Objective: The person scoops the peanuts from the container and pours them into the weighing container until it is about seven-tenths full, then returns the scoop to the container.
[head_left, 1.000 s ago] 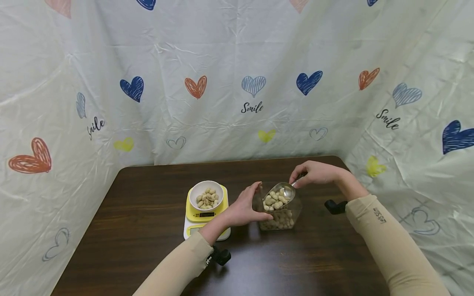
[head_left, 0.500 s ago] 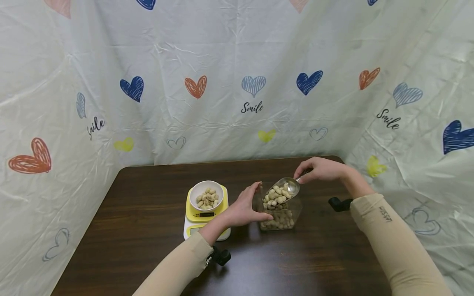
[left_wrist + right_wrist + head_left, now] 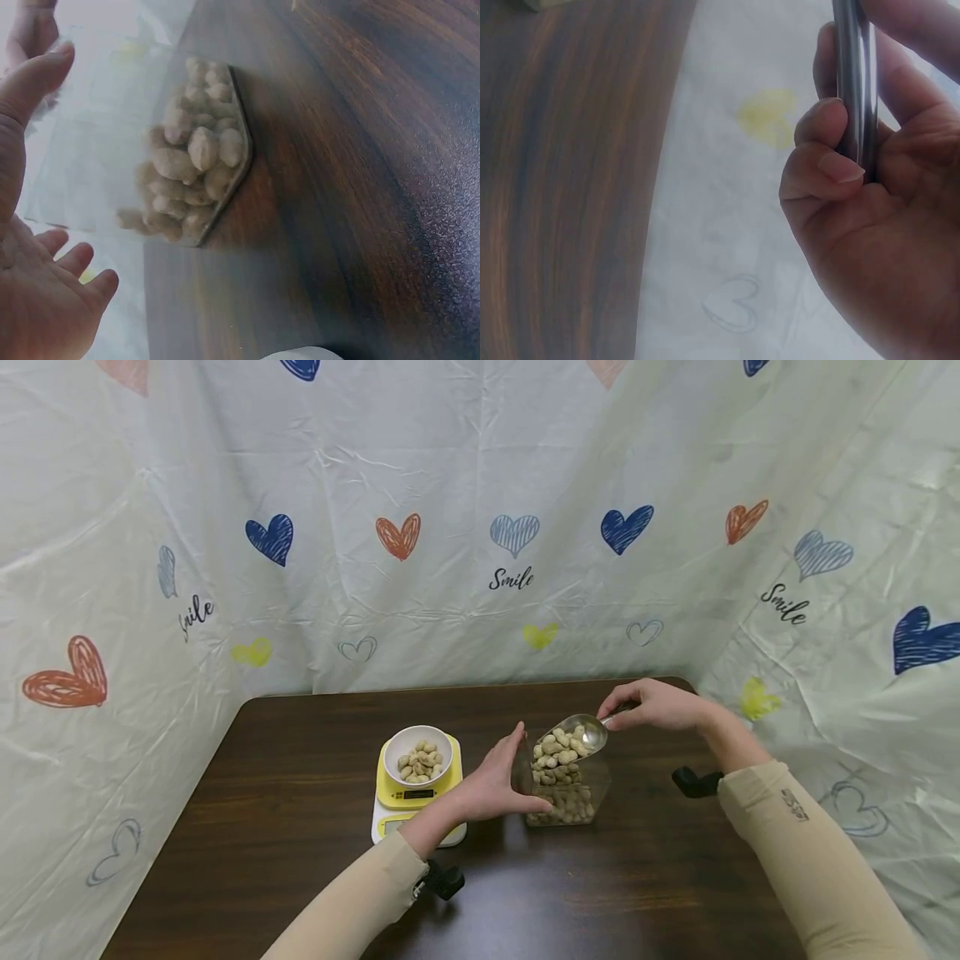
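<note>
Has raised the metal scoop (image 3: pixel 595 735) slightly and shifted it rightward since a second ago, drawing the right hand (image 3: pixel 651 703) along the same way. Keeps the left hand (image 3: pixel 491 787) in much the same place, at the clear container (image 3: pixel 601 781).

Grips the scoop by its handle (image 3: pixel 859 82) with the right hand, with fingers curled closely round the metal, as seen from the right wrist. Holds the hollow end out to the left of that hand, beyond the fingertips, tilted toward its lip and loaded with peanuts (image 3: pixel 558 747). Has that load at the top of the container, above further peanuts heaped inside; cannot tell of any contact between the lip and the nuts beneath.

Spans the container's left side with the left hand, stretching the thumb along the near face and spreading the fingers toward the far corner. Can see, from the left wrist, thumb and fingers standing well parted, with peanuts lying low behind the clear wall; cannot tell the firmness of the touch.

Has, left of the container on the dark wooden table (image 3: pixel 300 827), a yellow-and-white scale (image 3: pixel 387 797) bearing a white bowl (image 3: pixel 401 745) with more peanuts in it. Wears pale sleeves (image 3: pixel 806 852), with black devices (image 3: pixel 697 783) at the wrists. Faces a white curtain (image 3: pixel 450 443) printed with coloured hearts and "Smile".
</note>
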`<state>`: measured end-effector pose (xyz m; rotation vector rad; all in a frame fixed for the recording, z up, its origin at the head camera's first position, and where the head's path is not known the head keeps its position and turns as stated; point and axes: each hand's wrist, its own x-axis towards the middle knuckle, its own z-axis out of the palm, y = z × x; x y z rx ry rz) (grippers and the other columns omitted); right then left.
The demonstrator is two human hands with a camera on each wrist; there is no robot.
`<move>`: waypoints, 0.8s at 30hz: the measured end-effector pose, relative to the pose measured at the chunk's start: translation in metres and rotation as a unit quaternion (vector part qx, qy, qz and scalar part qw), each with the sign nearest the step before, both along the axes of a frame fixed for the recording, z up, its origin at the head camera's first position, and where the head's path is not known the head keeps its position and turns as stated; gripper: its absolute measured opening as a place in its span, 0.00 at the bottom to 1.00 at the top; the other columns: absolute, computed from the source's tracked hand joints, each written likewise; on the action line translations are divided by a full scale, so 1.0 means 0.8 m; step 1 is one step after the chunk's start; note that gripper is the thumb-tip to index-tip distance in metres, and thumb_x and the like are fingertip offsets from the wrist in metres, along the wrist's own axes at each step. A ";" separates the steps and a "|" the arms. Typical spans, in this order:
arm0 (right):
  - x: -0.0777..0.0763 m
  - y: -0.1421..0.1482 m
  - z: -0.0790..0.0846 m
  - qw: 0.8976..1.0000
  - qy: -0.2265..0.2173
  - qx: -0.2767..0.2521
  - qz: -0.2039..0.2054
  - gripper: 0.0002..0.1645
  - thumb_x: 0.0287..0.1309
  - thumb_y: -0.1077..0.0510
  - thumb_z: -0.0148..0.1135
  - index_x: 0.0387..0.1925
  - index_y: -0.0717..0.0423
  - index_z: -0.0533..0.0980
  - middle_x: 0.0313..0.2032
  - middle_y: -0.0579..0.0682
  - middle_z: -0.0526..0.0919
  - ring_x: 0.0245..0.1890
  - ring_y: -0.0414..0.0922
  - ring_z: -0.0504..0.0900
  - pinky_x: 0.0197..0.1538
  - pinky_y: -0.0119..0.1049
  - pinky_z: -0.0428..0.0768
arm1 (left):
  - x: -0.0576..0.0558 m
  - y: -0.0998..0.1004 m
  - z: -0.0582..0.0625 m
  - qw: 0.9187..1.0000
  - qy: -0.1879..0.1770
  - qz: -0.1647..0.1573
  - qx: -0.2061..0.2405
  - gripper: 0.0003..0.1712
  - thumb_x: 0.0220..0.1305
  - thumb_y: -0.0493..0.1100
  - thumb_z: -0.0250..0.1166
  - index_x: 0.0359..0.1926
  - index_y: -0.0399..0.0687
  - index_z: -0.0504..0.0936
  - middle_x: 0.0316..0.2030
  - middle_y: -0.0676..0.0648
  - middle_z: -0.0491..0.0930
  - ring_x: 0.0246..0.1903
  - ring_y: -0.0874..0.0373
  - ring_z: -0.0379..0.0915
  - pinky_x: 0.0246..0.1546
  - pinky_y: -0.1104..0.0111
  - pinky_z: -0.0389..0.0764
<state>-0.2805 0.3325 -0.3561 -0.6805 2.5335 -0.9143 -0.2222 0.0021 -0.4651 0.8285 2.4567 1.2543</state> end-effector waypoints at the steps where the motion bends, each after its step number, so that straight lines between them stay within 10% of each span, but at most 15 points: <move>1: 0.001 0.000 0.000 1.000 0.003 -0.002 0.001 0.13 0.67 0.48 0.69 0.50 0.46 0.85 0.53 0.48 0.83 0.55 0.49 0.78 0.52 0.46 0.78 | 0.001 -0.002 0.002 1.000 0.004 0.001 0.001 0.73 0.53 0.68 0.76 0.81 0.68 0.30 0.80 0.55 0.44 0.79 0.54 0.37 0.71 0.47 0.57; 11: 0.015 -0.012 0.000 1.000 0.010 -0.010 -0.021 0.13 0.67 0.46 0.69 0.49 0.44 0.85 0.52 0.47 0.83 0.52 0.48 0.80 0.53 0.48 0.77 | 0.005 -0.044 0.029 0.998 0.050 0.028 0.024 0.63 0.55 0.66 0.76 0.82 0.62 0.49 0.75 0.57 0.57 0.75 0.57 0.50 0.70 0.52 0.61; 24: 0.044 -0.040 -0.003 0.996 -0.001 -0.043 -0.073 0.18 0.65 0.42 0.69 0.51 0.45 0.85 0.55 0.47 0.82 0.57 0.50 0.77 0.56 0.49 0.75 | 0.004 -0.157 0.041 0.990 0.095 0.103 0.020 0.61 0.54 0.67 0.76 0.81 0.63 0.52 0.75 0.58 0.57 0.73 0.58 0.50 0.67 0.47 0.64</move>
